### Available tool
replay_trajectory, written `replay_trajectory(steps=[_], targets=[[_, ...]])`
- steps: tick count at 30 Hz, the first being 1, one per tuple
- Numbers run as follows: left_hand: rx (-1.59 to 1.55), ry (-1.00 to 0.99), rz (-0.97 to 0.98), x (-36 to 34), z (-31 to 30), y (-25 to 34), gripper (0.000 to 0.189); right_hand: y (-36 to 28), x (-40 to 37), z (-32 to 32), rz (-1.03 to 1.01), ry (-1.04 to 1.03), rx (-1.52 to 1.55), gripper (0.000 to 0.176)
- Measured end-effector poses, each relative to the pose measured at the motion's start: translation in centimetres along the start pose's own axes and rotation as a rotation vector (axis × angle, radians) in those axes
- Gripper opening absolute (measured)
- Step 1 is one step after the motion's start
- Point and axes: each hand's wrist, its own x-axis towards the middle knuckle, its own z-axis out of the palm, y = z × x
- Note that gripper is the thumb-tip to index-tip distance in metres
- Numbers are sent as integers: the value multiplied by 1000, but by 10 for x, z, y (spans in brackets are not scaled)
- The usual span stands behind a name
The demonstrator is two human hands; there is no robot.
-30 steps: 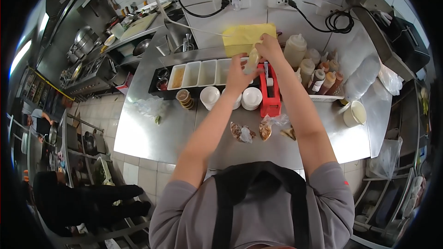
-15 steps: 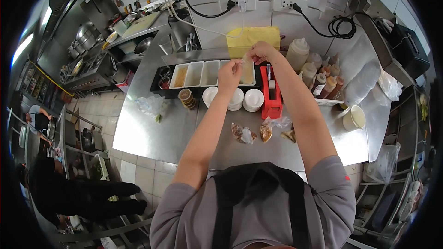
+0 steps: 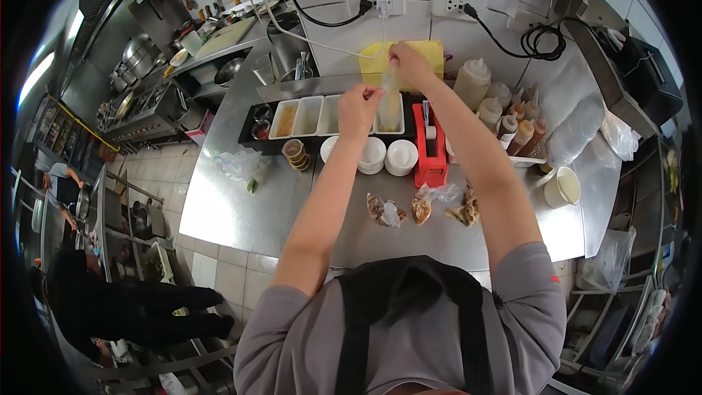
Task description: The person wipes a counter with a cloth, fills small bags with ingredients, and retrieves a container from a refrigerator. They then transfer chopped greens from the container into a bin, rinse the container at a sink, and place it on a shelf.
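A clear, thin plastic bag (image 3: 390,95) with something pale in its lower part hangs over the rightmost white tub of the tray row. My right hand (image 3: 411,66) pinches its top, in front of a yellow sheet (image 3: 374,66). Lower and to the left, my left hand (image 3: 359,107) has its fingers closed on the bag's side. White insert tubs (image 3: 308,118) sit in a black holder beneath my hands. Stacked white bowls (image 3: 400,157) and a red tape dispenser (image 3: 431,168) stand just in front. Small tied bags of food (image 3: 385,210) lie nearer my body.
Squeeze bottles (image 3: 488,113) crowd a white basket at the right, near a pale tub (image 3: 561,188). A stack of amber cups (image 3: 296,154) and a crumpled clear bag (image 3: 241,170) lie at left. Black cords (image 3: 329,24) run along the wall. Other people (image 3: 124,307) stand at far left.
My right hand has risen up and slightly left, lifting the bag's top so that it stretches upright. My left hand has shifted slightly up and left. More of the rightmost food bag shows.
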Motion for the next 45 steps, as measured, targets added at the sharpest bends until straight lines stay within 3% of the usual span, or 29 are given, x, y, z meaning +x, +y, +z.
replay_trajectory(steps=[2, 6, 9, 11, 14, 15, 17, 20, 23, 25, 28, 30, 31, 33, 34, 36, 40, 42, 44, 45], targets=[[121, 68, 182, 1, -3, 7, 20, -1, 1, 0, -93, -163, -125, 9], [141, 86, 195, 1, -4, 10, 22, -5, 9, -10, -16, -203, -169, 9], [143, 65, 156, 6, -1, 8, 21, -6, 15, -11, 16, -213, -186, 16], [54, 8, -22, 12, 4, 0, 22, -19, 6, -5, 286, -170, 82, 25], [-84, -50, -72, 25, 9, -20, 22, -29, -9, -11, 325, -103, 181, 35], [-85, -50, -75, 28, 12, -28, 22, -28, -17, -12, 325, -106, 180, 35], [-615, -129, -210, 29, 12, -39, 23, -19, -33, -11, -44, -296, -3, 34], [-566, -24, -274, 19, 7, -47, 24, -17, -36, -9, 66, -114, 174, 30], [-505, -66, -299, 1, -4, -51, 22, -23, -38, -13, 34, -160, 74, 25], [-464, -86, -294, -3, -14, -57, 21, -27, -33, -20, 32, -66, 84, 25], [-391, -81, -204, -26, -33, -54, 16, -28, -34, -29, 62, -165, -3, 27], [-291, -145, -178, -44, -43, -48, 17, -24, -31, -36, -129, -132, -36, 29], [-290, -154, -182, -54, -47, -44, 17, -25, -35, -39, -119, -132, -37, 29], [-137, -589, -249, -78, -58, -36, 17, -22, -42, -49, -33, 20, 68, 28], [-136, -590, -249, -89, -64, -36, 17, -18, -46, -53, -32, 21, 68, 28], [-66, -882, -263, -109, -71, -40, 20, -4, -57, -62, 97, 138, 83, 28], [-25, -948, -103, -134, -66, -53, 25, 9, -84, -72, 112, 183, -11, 25], [-3, -966, -65, -142, -65, -47, 26, 16, -96, -74, 318, 331, 147, 22], [-25, -968, -90, -146, -65, -42, 25, 6, -110, -87, 402, 331, 98, 22], [-46, -964, -120, -148, -64, -40, 25, 7, -119, -91, 436, 446, 368, 22]])
